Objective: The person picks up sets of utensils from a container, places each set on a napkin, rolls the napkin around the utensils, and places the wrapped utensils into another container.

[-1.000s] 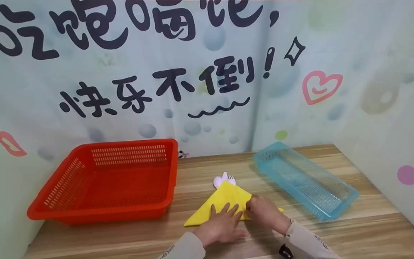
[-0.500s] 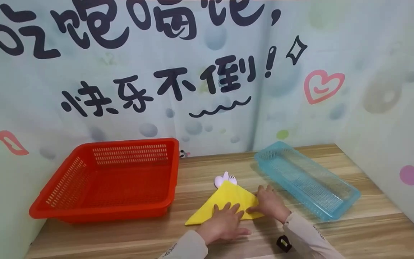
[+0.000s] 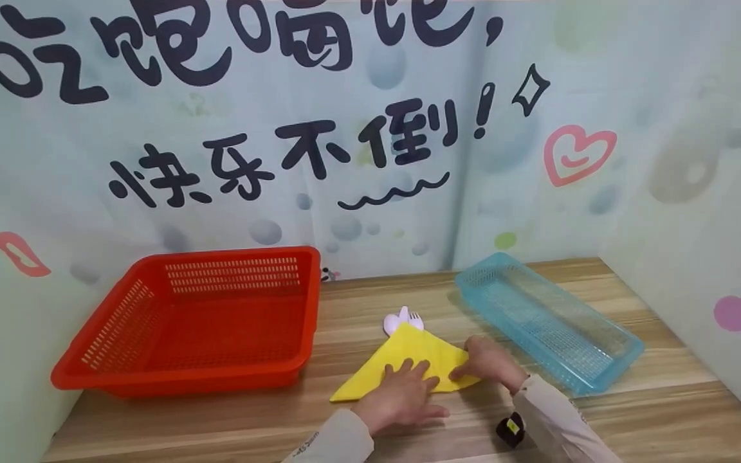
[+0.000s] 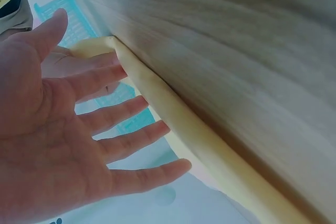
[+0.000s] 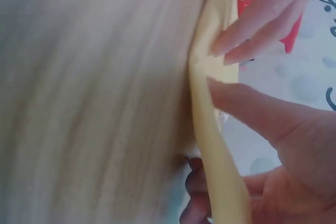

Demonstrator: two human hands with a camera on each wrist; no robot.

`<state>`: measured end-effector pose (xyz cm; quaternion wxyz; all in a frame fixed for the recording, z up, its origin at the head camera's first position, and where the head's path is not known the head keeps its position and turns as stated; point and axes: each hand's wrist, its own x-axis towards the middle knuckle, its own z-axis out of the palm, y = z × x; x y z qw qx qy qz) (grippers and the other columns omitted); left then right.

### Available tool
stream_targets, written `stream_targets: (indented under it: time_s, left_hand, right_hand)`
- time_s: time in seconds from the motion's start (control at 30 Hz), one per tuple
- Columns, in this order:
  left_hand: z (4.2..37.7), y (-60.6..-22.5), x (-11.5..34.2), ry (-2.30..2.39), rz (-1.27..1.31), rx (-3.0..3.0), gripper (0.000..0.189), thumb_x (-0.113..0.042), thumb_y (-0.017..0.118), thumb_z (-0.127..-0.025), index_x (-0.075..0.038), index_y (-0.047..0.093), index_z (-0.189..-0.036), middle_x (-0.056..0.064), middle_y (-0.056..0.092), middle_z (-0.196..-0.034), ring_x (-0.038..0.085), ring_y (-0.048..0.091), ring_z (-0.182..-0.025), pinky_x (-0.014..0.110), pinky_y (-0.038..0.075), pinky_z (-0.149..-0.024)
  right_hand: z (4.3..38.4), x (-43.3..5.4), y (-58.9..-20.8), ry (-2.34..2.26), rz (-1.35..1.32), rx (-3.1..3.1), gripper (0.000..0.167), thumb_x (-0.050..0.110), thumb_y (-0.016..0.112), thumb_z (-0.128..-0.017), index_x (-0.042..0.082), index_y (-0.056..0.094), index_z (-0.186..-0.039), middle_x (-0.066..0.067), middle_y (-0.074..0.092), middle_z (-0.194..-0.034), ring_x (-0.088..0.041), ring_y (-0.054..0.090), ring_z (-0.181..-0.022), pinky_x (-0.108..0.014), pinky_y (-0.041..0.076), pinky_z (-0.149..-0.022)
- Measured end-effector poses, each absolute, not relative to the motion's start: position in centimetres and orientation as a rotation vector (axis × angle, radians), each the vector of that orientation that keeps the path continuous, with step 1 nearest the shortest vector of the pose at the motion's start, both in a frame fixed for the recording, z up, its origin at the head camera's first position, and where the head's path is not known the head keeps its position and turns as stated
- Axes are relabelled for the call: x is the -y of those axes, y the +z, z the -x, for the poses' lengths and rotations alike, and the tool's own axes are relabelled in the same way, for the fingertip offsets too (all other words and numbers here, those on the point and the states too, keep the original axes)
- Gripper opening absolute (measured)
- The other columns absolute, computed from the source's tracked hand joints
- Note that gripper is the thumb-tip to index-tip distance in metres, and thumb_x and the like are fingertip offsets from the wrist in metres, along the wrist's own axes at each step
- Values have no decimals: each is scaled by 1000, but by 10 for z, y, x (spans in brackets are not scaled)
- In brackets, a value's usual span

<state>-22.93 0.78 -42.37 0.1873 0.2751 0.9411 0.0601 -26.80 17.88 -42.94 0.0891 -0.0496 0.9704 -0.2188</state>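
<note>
A yellow cloth napkin (image 3: 419,350), folded into a triangle, lies on the table with its top point away from me. From under that point stick out the ends of a pale lilac spoon (image 3: 392,323), knife (image 3: 404,313) and fork (image 3: 416,319); the rest of them is covered. My left hand (image 3: 401,395) rests on the napkin's near edge, fingers straight and spread. At the right corner my right hand (image 3: 489,361) grips the napkin, thumb on the near side; in the right wrist view its fingertips (image 5: 197,182) show curled past the cloth's edge.
A large red basket (image 3: 184,378) stands on the left of the table (image 3: 216,431). A blue slotted basket (image 3: 570,305) lies at the right, close to my right hand. Behind rises a printed curtain (image 3: 377,225). A black strap (image 3: 510,429) shows at my right wrist.
My right hand opened out from its curled hold, shifted right along the napkin and now holds its right corner. The left hand stays on the cloth almost unmoved.
</note>
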Motion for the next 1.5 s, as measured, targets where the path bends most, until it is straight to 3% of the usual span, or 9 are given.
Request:
stream_targets:
  time_s: [0.1,0.23,0.63,0.83,1.0,1.1,1.23,1.37,1.5]
  left_hand:
    - [230,-424,-8,170,-775,-2656,60,-58,45,-83,-22,46,-131,2,30,-141,29,26,-129,53,26,-100]
    - [229,-425,-7,185,-769,-2671,61,-58,47,-81,-21,46,-130,2,30,-141,29,26,-129,52,26,-100]
    - [231,-426,-6,249,-774,-2660,64,-58,48,-81,-16,45,-131,3,32,-140,30,27,-129,51,27,-100]
    - [233,-428,-6,275,-768,-2670,70,-58,48,-81,-9,44,-130,4,35,-137,28,28,-127,49,26,-101]
    - [236,-429,-3,327,-816,-2687,67,-60,52,-77,-9,53,-120,7,39,-117,20,32,-109,34,34,-94]
    - [239,-427,2,460,-824,-2641,58,-52,57,-79,-8,55,-116,5,39,-105,16,37,-98,27,37,-87]
    - [246,-425,13,667,-878,-2575,34,-27,59,-84,-4,56,-110,2,47,-95,13,44,-86,23,40,-83]
    - [252,-421,23,914,-852,-2508,21,-9,51,-87,0,57,-105,4,54,-86,13,47,-78,22,42,-76]
    - [254,-421,29,1273,-651,-2299,24,-9,40,-92,3,51,-110,11,54,-88,18,48,-77,28,43,-72]
  right_hand:
    - [270,-184,-427,-728,234,-2862,18,13,72,-67,2,58,-68,1,42,-57,-13,37,-53,-23,31,-50]
    - [273,-190,-422,-773,408,-2852,19,8,68,-69,3,55,-56,6,30,-47,-7,26,-44,-18,21,-44]
    - [266,-176,-399,-914,296,-2792,12,8,64,-75,-2,65,-81,-4,58,-66,-11,51,-50,-24,47,-47]
    - [260,-159,-395,-948,320,-2898,6,3,64,-73,-3,64,-74,-7,58,-64,-12,52,-45,-24,46,-43]
    - [256,-145,-391,-870,279,-2946,10,4,64,-73,-4,66,-79,-8,61,-67,-15,55,-46,-24,46,-44]
    - [254,-137,-391,-859,255,-2933,10,3,63,-74,-3,66,-82,-9,61,-68,-16,57,-48,-24,47,-44]
    - [253,-128,-392,-915,291,-2936,7,0,64,-73,-3,65,-79,-13,63,-75,-16,57,-48,-23,47,-44]
    - [250,-121,-395,-884,375,-3017,12,3,68,-72,-4,65,-82,-17,65,-83,-15,58,-54,-25,50,-49]
    - [245,-113,-400,-819,464,-3113,18,7,73,-69,-4,65,-83,-14,65,-79,-17,54,-62,-29,50,-59]
